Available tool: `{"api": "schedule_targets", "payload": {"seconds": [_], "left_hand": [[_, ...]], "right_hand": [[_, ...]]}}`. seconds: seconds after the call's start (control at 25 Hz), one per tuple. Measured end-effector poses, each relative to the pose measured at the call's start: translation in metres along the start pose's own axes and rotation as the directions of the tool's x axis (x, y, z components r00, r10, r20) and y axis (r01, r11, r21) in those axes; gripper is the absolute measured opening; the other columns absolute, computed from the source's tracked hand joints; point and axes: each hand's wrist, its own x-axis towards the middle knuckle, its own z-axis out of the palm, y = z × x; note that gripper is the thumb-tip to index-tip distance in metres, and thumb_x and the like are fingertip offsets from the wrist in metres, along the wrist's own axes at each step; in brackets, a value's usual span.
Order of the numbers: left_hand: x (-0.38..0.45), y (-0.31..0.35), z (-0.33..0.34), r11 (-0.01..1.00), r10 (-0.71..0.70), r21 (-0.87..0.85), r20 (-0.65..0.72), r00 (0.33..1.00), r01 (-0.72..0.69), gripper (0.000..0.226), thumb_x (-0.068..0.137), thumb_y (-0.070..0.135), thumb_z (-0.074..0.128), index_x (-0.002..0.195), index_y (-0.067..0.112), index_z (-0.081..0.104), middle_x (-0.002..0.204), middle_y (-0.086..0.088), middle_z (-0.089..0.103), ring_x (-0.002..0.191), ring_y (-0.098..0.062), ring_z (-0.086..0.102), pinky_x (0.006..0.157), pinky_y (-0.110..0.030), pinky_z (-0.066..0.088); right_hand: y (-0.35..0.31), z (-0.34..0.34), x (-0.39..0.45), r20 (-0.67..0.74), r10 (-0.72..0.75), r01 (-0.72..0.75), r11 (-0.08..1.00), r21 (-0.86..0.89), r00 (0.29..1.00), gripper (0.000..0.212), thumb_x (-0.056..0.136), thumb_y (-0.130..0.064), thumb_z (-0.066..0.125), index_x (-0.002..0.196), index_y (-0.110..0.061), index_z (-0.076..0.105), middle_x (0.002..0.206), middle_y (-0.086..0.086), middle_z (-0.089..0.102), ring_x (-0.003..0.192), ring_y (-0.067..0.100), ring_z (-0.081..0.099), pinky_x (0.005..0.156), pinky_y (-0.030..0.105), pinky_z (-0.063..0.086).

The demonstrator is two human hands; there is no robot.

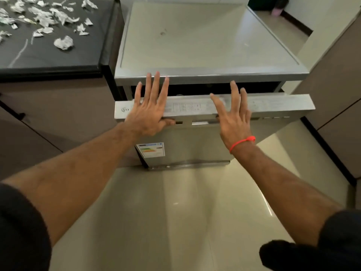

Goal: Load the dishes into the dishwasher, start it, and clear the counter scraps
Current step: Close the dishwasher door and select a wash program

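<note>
A steel dishwasher (pixel 205 42) stands in front of me, its door (pixel 273 106) tilted slightly ajar with a dark gap below the top panel. My left hand (pixel 150 108) lies flat on the door's top edge, fingers straight, thumb under the lip. My right hand (pixel 234 116) presses flat on the control strip with straight fingers and wears a red wristband. Several crumpled foil scraps (pixel 63 43) lie on the black counter (pixel 48 55) at the upper left. Inside of the dishwasher is hidden.
Brown cabinets (pixel 340 90) flank the dishwasher on the right and below the counter on the left. Glossy tiled floor (pixel 175 212) stretches before the dishwasher. An energy label (pixel 151 150) is stuck on the door front. A pink bin (pixel 276 11) stands far back right.
</note>
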Motion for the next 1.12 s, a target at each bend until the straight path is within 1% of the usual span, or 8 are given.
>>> {"api": "schedule_targets", "payload": {"seconds": [0.08, 0.2, 0.36, 0.48, 0.6, 0.88, 1.0, 1.12], "left_hand": [[0.022, -0.011, 0.000, 1.000, 0.001, 0.026, 0.015, 1.000, -0.002, 0.123, 0.086, 0.076, 0.049, 0.153, 0.007, -0.028, 0.160, -0.021, -0.031, 0.148, -0.040, -0.028, 0.120, -0.062, -0.011], [0.041, -0.019, 0.005, 0.998, 0.018, 0.066, -0.029, 0.999, -0.016, 0.117, 0.087, 0.074, 0.050, 0.156, 0.008, -0.018, 0.165, -0.019, -0.017, 0.151, -0.041, -0.018, 0.120, -0.059, -0.011], [0.048, -0.025, 0.008, 1.000, 0.000, 0.007, -0.099, 0.995, 0.000, 0.105, 0.083, 0.067, 0.065, 0.156, 0.020, 0.005, 0.158, -0.013, 0.012, 0.151, -0.036, 0.006, 0.122, -0.054, -0.002], [0.053, -0.019, 0.014, 0.999, -0.032, -0.002, -0.158, 0.987, 0.032, 0.094, 0.086, 0.061, 0.066, 0.149, 0.025, 0.005, 0.152, -0.006, 0.007, 0.148, -0.034, 0.009, 0.121, -0.054, 0.001], [0.056, -0.013, 0.021, 0.997, -0.068, -0.034, -0.199, 0.978, 0.063, 0.087, 0.089, 0.050, 0.068, 0.147, 0.024, 0.008, 0.149, -0.004, 0.006, 0.146, -0.036, 0.011, 0.120, -0.057, 0.003], [0.057, -0.016, 0.030, 0.998, -0.068, -0.023, -0.274, 0.959, 0.064, 0.084, 0.089, 0.048, 0.069, 0.148, 0.022, 0.015, 0.149, -0.007, 0.011, 0.143, -0.034, 0.013, 0.117, -0.060, 0.009], [0.059, -0.016, 0.031, 0.997, -0.071, -0.035, -0.246, 0.967, 0.064, 0.085, 0.089, 0.051, 0.067, 0.148, 0.022, 0.014, 0.150, -0.006, 0.010, 0.143, -0.035, 0.013, 0.117, -0.062, 0.009], [0.061, -0.015, 0.030, 0.996, -0.086, -0.056, -0.251, 0.964, 0.075, 0.081, 0.090, 0.055, 0.063, 0.147, 0.022, 0.016, 0.149, -0.005, 0.011, 0.143, -0.036, 0.014, 0.116, -0.061, 0.009]], "right_hand": [[-0.001, 0.005, 0.026, 0.001, -0.035, 0.035, 0.998, -0.057, 0.999, 0.110, 0.073, 0.027, 0.035, 0.157, -0.037, 0.004, 0.165, 0.012, -0.011, 0.150, 0.040, -0.009, 0.116, 0.063, 0.015], [0.020, 0.022, 0.058, 0.083, -0.115, 0.124, 0.986, -0.112, 0.990, 0.093, 0.092, 0.005, 0.050, 0.157, -0.026, -0.008, 0.165, 0.010, -0.010, 0.151, 0.038, -0.010, 0.121, 0.060, 0.003], [0.016, 0.040, 0.074, -0.035, -0.056, 0.051, 0.990, -0.135, 0.998, 0.090, 0.073, 0.007, 0.068, 0.149, -0.016, 0.025, 0.153, 0.011, 0.023, 0.141, 0.045, 0.023, 0.120, 0.058, 0.017], [0.009, 0.031, 0.098, -0.114, -0.030, 0.014, 0.991, -0.133, 0.993, 0.070, 0.061, 0.003, 0.077, 0.120, -0.015, 0.044, 0.120, 0.010, 0.038, 0.107, 0.039, 0.044, 0.104, 0.052, 0.041], [0.011, 0.020, 0.114, -0.081, -0.043, 0.029, 0.985, -0.167, 0.996, 0.072, 0.053, -0.009, 0.087, 0.113, -0.020, 0.049, 0.109, 0.011, 0.045, 0.095, 0.037, 0.051, 0.085, 0.045, 0.050], [0.014, 0.011, 0.110, -0.027, -0.018, 0.019, 0.999, 0.046, 0.999, 0.065, 0.061, -0.030, 0.088, 0.117, -0.025, 0.056, 0.123, 0.008, 0.049, 0.111, 0.033, 0.046, 0.090, 0.039, 0.050], [0.013, 0.015, 0.112, 0.029, -0.026, 0.023, 0.995, 0.094, 0.999, 0.065, 0.066, -0.024, 0.083, 0.123, -0.025, 0.052, 0.140, 0.000, 0.045, 0.131, 0.033, 0.038, 0.116, 0.046, 0.028], [0.014, 0.016, 0.114, 0.102, -0.008, -0.005, 0.993, 0.121, 0.995, 0.064, 0.073, -0.024, 0.079, 0.128, -0.027, 0.047, 0.152, -0.006, 0.036, 0.145, 0.030, 0.024, 0.122, 0.048, 0.011]]}}
